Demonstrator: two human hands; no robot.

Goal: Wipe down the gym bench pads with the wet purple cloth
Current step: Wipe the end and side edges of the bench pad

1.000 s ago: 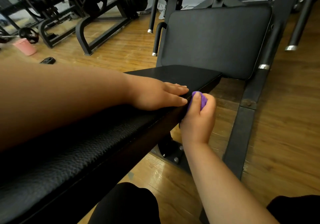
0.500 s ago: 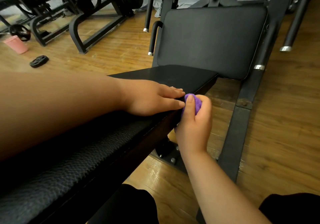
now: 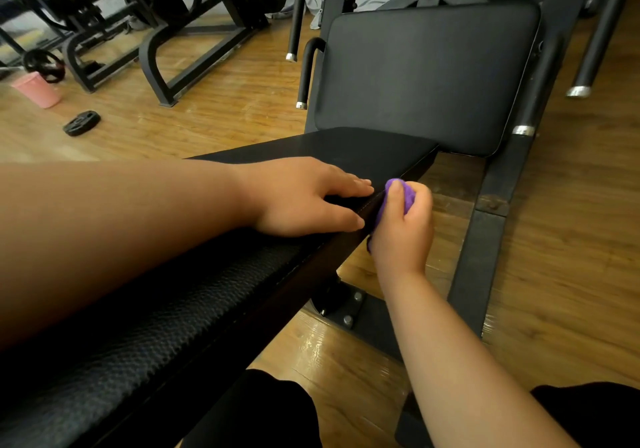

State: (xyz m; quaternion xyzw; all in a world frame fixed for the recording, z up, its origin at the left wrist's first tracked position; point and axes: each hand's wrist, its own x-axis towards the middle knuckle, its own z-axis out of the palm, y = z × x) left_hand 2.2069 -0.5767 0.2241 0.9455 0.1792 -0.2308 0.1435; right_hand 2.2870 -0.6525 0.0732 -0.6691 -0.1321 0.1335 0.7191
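Two hands work at the long black seat pad [image 3: 349, 150]. One, the left hand [image 3: 304, 198], lies flat on the pad's top, fingers straight and together, thumb spread toward the edge. At that edge the right hand [image 3: 403, 228] is curled round the bunched purple cloth [image 3: 407, 196], thumb on top, pressing it against the pad's side. Just beyond stands the upright back pad [image 3: 426, 77].
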